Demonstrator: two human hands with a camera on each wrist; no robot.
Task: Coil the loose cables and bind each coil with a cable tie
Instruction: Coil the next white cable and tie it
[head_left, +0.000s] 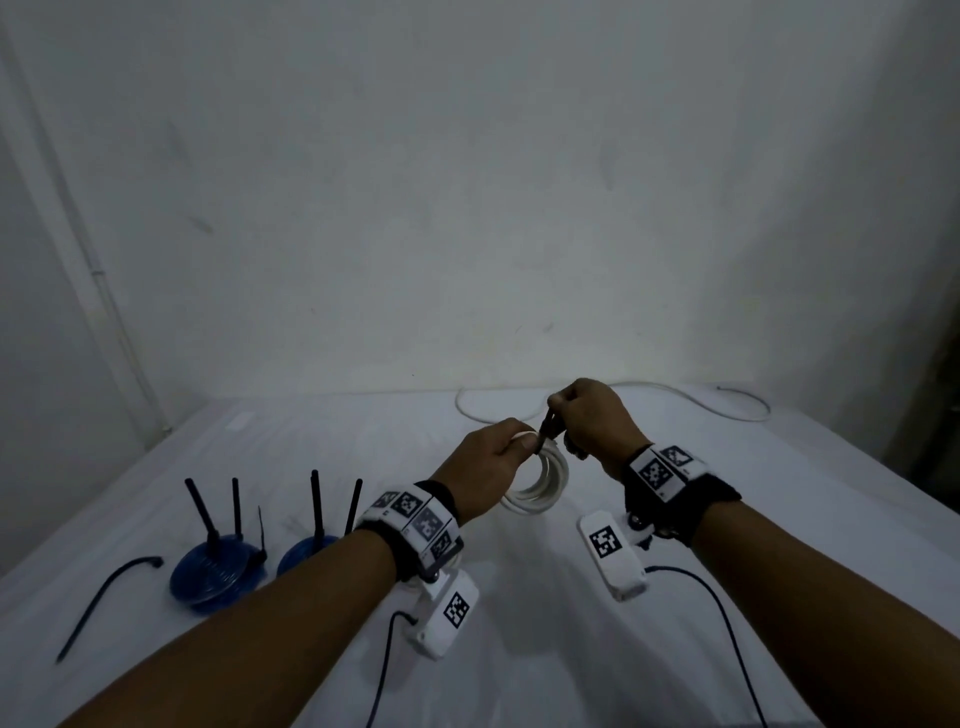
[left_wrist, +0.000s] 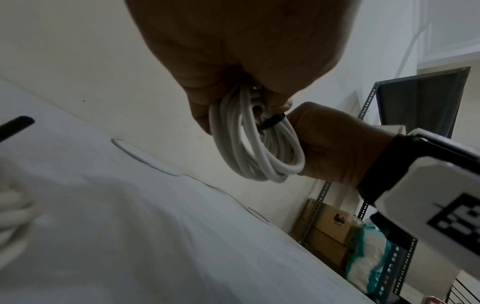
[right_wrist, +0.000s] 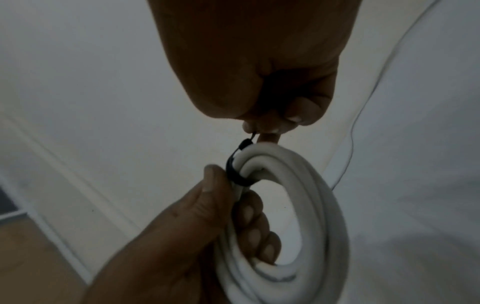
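The left hand (head_left: 485, 470) holds a white cable coil (head_left: 540, 486) above the middle of the white-covered counter (head_left: 519, 649), its grip closed round the upper left of the loop: thumb on the outside, fingers curled through the opening, as the right wrist view shows. A black cable tie (right_wrist: 235, 171) wraps the bundle of strands right at the thumb tip. The right hand (head_left: 592, 418) sits just at 1 o'clock of the left, its grip closed on the tie's free tail, which it pinches between thumb and fingertips just above the coil. The rest of the loop hangs down toward 6 o'clock, clear of the counter.

At 12 o'clock of the hands, along the far edge of the counter by the wall, a loose white cable (head_left: 675, 397) lies uncoiled, curving out toward 2 o'clock.

At 8 o'clock of the hands, 2 blue cable coils (head_left: 215, 574) rest side by side on the counter, the right one partly hidden by the left forearm. Black tie tails stand up from both, 2 long ones on each, and the left coil also shows a shorter one at its right rim. Farther out at 8 o'clock, a spare black cable tie (head_left: 104, 597) lies flat near the counter's left edge, well apart from the hands.

In the left wrist view, a metal shelf rack (left_wrist: 319, 197) with cardboard boxes stands past the counter's end.
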